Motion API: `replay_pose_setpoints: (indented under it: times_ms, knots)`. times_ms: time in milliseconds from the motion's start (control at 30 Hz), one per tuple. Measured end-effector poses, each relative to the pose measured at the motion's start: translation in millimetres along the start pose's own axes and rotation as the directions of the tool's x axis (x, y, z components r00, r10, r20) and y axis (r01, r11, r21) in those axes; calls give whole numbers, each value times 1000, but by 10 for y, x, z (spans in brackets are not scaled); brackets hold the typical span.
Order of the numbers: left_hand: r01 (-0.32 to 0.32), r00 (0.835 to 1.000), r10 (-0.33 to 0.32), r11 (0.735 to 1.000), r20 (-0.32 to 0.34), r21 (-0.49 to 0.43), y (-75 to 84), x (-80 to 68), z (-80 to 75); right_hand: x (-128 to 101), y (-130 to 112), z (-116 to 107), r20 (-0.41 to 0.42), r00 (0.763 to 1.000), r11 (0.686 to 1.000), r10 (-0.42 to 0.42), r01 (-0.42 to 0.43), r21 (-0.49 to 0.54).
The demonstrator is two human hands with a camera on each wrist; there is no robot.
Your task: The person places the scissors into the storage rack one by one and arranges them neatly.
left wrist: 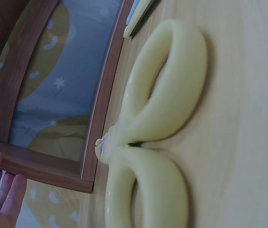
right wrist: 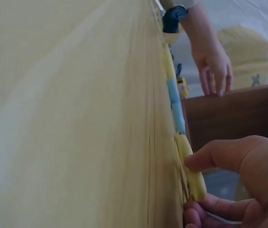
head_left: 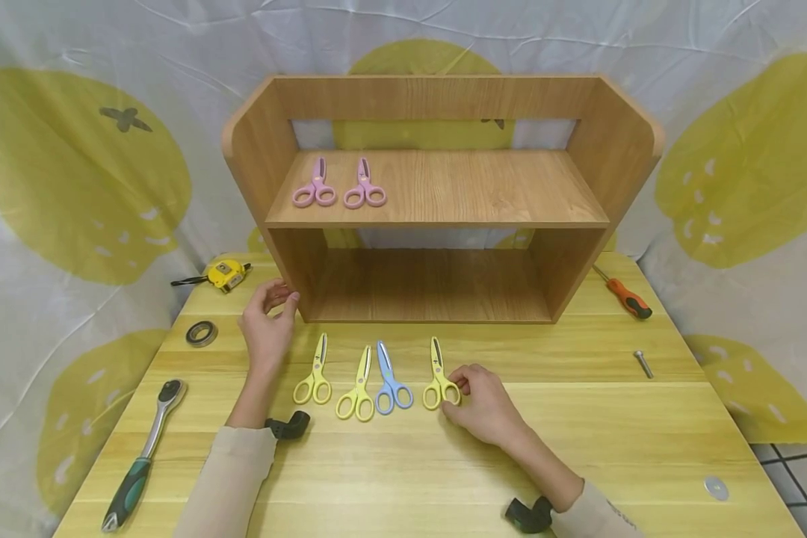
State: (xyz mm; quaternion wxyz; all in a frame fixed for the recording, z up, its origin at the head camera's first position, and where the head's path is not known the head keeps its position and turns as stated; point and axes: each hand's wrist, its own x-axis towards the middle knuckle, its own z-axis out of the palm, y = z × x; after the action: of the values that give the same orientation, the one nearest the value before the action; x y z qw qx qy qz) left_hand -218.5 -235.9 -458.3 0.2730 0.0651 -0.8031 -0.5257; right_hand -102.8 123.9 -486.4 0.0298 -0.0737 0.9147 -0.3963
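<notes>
Four scissors lie in a row on the table in front of a wooden shelf (head_left: 437,224): yellow scissors (head_left: 314,371), a second yellow pair (head_left: 358,386), a blue pair (head_left: 390,379) and, rightmost, yellow scissors (head_left: 438,375). My right hand (head_left: 459,392) pinches the handle of that rightmost pair; the right wrist view shows my thumb (right wrist: 214,159) on top of the yellow handle (right wrist: 190,173). With loose fingers, my left hand (head_left: 279,299) rests at the shelf's lower left corner. The left wrist view is filled by a yellow scissors handle (left wrist: 164,114). Two pink scissors (head_left: 339,187) lie on the upper shelf.
On the left of the table lie a yellow tape measure (head_left: 225,274), a dark ring (head_left: 202,333) and a ratchet wrench (head_left: 144,448). On the right lie an orange screwdriver (head_left: 625,295), a bolt (head_left: 642,364) and a washer (head_left: 716,488).
</notes>
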Motion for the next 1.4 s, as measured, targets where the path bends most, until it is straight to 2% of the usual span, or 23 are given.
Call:
replay_pose_setpoints:
  times_ms: [167,567,667,800,900,1067,1400]
  knots:
    - [2,1000,-2,1000,-11,22,-10,-6,6,20,1,-43,12,999,995,39,-40,89]
    - [8,1000,-8,1000,-15,-10,18,-4,0,58,27,-111,-17,999,966,31,-25,258]
    - [13,1000,-13,1000,-15,-8,19,-5,1,56,3,-146,-28,999,952,17,-7,307]
    - [13,1000,-13,1000,-12,-9,7,2,3,49,-77,-223,-22,1000,917,-2,11,399]
    - [11,1000,-11,1000,-9,-15,0,3,1,35,-170,-301,-27,999,888,-32,41,457]
    - [12,1000,-12,1000,-11,4,-11,0,5,4,-340,-458,-75,990,846,-119,141,514]
    - [4,1000,-4,1000,-16,13,-24,11,15,46,-715,-894,-212,943,784,-257,331,525]
